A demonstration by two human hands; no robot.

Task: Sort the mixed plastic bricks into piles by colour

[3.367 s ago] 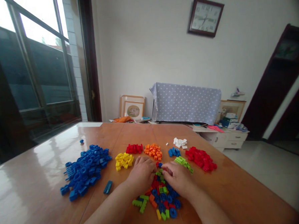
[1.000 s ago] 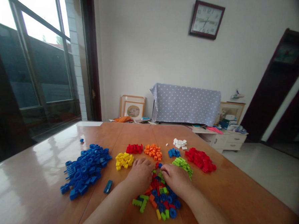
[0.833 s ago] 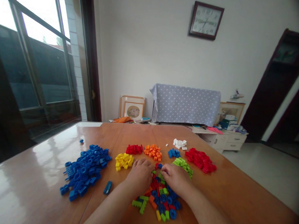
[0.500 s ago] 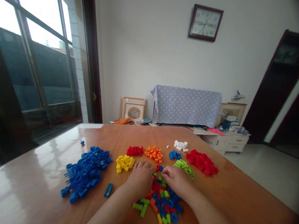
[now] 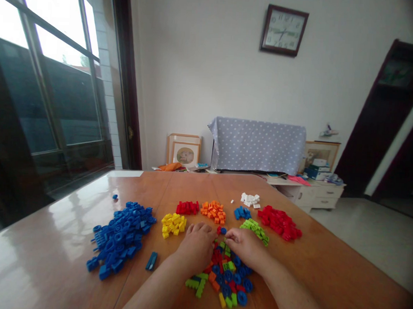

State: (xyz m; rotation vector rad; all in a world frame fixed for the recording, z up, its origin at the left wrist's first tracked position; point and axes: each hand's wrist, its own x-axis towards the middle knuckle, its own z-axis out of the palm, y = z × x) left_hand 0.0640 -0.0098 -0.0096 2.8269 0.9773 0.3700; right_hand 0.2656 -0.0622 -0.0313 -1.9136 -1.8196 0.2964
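Observation:
A mixed pile of toy building bricks (image 5: 226, 276) in blue, green, red and orange lies in front of me. Over its far left side is my left hand (image 5: 198, 247), fingers curled together with their tips hidden. My right hand (image 5: 246, 245) is at the pile's far right side, thumb and fingers drawn into a pinch. Whatever either hand holds is too small or hidden. Just beyond the fingertips lie a small blue brick (image 5: 223, 231) and a red one. Green bricks (image 5: 255, 231) form a heap beside my right hand, and yellow bricks (image 5: 173, 225) one beside my left.
A large heap of blue bricks (image 5: 121, 237) covers the table's left side, with a dark teal piece (image 5: 151, 261) near it. Farther back sit heaps of red (image 5: 187, 208), orange (image 5: 213, 212), blue (image 5: 242, 213), white (image 5: 250, 200) and more red bricks (image 5: 279, 223).
My left hand has shifted slightly right, and a small green brick beside its fingertips is now out of sight. My right hand stays nearly in place.

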